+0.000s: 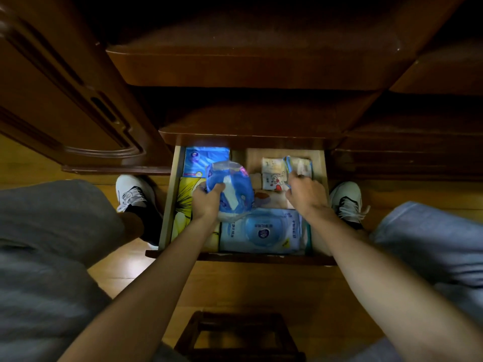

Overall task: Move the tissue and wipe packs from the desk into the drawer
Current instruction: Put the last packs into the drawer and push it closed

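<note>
the open wooden drawer (167,205) is the landmark here, pulled out from under a dark wooden desk (243,66). left of the drawer a grey-trousered knee (52,218) and a white sneaker (133,192) stand on the wood floor. inside the drawer, along its left wall, lies a yellow printed pack (185,205); at the drawer's back left corner sits a blue wipe pack (205,163). over the drawer's left-centre the left hand (207,198) has its fingers curled round a blue plastic pack with a white strip (232,192), held tilted above the contents; whether it touches anything below cannot be told. at the drawer's front edge lies a large pale blue wipe pack with a round lid (261,231). in the drawer's middle are small tissue packs with a cartoon print (273,176). toward the drawer's right back, the right hand (304,192) pinches a small blue-edged tissue pack (298,164), which stands among the others by the right wall. right of the drawer, a second white sneaker (346,202) and the other knee (428,236). in front of the drawer, low in view, a dark wooden stool (240,335).
</note>
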A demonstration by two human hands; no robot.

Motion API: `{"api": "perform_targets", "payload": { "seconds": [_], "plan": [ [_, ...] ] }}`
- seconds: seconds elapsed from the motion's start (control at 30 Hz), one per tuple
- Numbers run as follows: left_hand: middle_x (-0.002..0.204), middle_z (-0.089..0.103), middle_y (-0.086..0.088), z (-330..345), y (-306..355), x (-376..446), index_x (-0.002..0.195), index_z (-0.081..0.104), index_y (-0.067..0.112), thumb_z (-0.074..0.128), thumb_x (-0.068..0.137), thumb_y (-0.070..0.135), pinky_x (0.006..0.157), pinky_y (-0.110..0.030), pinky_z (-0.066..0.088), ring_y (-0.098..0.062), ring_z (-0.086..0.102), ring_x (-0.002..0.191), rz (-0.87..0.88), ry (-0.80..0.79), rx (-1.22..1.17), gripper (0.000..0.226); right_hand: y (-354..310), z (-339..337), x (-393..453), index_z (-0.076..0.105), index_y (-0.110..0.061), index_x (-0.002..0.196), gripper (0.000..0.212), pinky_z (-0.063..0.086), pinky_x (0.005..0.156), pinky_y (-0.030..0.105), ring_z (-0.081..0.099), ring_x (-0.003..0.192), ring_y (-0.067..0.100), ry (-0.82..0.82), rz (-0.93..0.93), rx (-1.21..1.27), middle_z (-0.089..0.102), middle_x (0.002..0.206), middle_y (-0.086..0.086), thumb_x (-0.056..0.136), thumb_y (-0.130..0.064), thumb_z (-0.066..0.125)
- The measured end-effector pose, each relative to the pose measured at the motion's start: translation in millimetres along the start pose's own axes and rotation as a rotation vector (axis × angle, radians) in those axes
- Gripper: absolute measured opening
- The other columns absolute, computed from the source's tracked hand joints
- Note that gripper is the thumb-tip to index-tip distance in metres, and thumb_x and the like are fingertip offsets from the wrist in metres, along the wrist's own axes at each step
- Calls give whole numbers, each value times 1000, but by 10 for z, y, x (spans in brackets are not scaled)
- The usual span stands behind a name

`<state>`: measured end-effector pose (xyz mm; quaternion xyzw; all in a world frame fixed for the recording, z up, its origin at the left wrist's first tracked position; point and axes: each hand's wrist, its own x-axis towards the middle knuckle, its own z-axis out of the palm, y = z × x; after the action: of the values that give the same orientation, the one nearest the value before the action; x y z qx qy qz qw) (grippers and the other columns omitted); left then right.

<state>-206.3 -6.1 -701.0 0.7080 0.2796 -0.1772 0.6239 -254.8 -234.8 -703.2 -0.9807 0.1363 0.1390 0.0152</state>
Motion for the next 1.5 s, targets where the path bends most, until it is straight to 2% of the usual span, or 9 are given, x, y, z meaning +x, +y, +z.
{"api": "perform_targets", "payload": {
  "seconds": [0.17, 0.3, 0.6, 0.7, 0.83, 1.0, 1.13, 1.27, 1.5],
  "plan": [
    [99, 73, -16, -4, -18, -36, 87, 60, 17, 73, 87, 16, 79, -43, 60, -26, 70, 81, -7, -24, 29, 13, -40, -29, -100, 55, -14, 124, 25, 57, 72, 38, 71, 91, 30, -71, -5, 0, 72, 104, 11, 101, -23, 56],
    [97, 73, -17, -8, -34, -65, 90, 61, 15, 72, 87, 16, 67, -40, 59, -29, 71, 77, -2, -69, 31, 11, -42, 121, -120, 60, -17, 113, 36, 52, 76, 35, 70, 94, 26, -130, 75, 34, 71, 106, 7, 95, -48, 61],
    [85, 67, -12, 301, 12, 28, 107, 61, 0, 62, 97, 13, 58, -31, 51, -26, 64, 68, 110, -236, 116, 16, -227, -32, -58, 59, -26, 109, 20, 39, 52, 26, 65, 83, 19, 213, 91, 217, 70, 95, -1, 95, -40, 57],
    [108, 67, -18, 530, 103, 155, 126, 53, -1, 61, 98, 14, 74, -35, 51, -36, 66, 98, 220, -257, 367, 33, -122, 45, -113, 58, -24, 120, 29, 55, 72, 36, 61, 111, 25, 157, 144, 224, 68, 116, 3, 94, -36, 61],
    [153, 35, -19, 683, 46, 232, 158, 7, 9, 68, 93, 23, 104, -46, 43, -38, 43, 135, 324, -321, 844, 91, -7, 159, -110, 55, -19, 129, 45, 50, 96, 41, 46, 132, 31, 97, 173, 164, 60, 133, 9, 90, -39, 67],
    [159, 20, -12, 673, -94, 267, 144, 47, 17, 65, 93, 21, 107, -49, 45, -36, 31, 142, 492, -387, 1213, 54, -51, 246, 56, 52, -24, 134, 56, 48, 98, 44, 48, 130, 30, 48, 134, 136, 52, 139, 9, 85, -44, 73],
    [146, 42, -9, 599, -120, 286, 102, 75, 17, 69, 88, 16, 95, -45, 53, -30, 57, 120, 494, -401, 1260, 15, -75, 364, 197, 51, -29, 134, 56, 56, 87, 45, 50, 127, 28, -84, 178, 200, 46, 140, 7, 85, -50, 70],
    [110, 71, -10, 539, -163, 279, 92, 75, 15, 68, 88, 19, 85, -40, 57, -29, 69, 97, 467, -458, 1267, 10, -88, 464, 220, 51, -27, 133, 55, 56, 84, 46, 46, 130, 29, -91, 201, 210, 42, 142, 9, 85, -46, 71],
    [119, 61, -6, 453, -111, 398, 108, 57, 24, 77, 77, 22, 75, -34, 50, -27, 63, 105, 519, -432, 1215, 37, -97, 403, 122, 53, -20, 131, 53, 52, 85, 41, 53, 120, 29, 157, 164, 140, 54, 131, 10, 85, -40, 70]
  ]
}}
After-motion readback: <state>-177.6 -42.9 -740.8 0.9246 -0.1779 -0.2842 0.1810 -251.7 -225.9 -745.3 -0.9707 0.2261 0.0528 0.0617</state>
